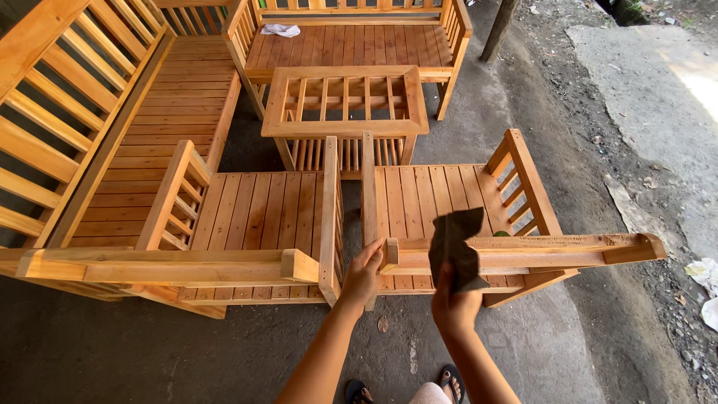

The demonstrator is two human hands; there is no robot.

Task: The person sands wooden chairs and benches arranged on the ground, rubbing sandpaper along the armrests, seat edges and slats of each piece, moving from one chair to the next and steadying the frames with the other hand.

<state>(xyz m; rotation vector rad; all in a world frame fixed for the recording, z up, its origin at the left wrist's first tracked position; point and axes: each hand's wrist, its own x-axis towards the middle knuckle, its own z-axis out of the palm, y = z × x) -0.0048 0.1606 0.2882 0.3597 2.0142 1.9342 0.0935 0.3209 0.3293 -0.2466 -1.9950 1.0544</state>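
Head view, looking down on a set of unvarnished slatted pine furniture on a grey concrete floor. Left hand closed over the end of the top back rail of the right-hand slatted wooden armchair, thumb side against the rail's end block, steadying it. Right hand gripping the lower edge of a dark, worn sheet of sandpaper, fingers pinched shut on it — the sheet stands up from the hand and lies flat against the rail's front face, just right of the left hand. Progress, judged from surfaces only: the rail shows pale scuffed patches and rough grain towards its far right end, so smoothing looks partial; the sheet sits near the left end, most of the rail's length apparently left. Second matching armchair just beside on the left; slatted coffee table and long bench beyond — white cloth on the bench seat.
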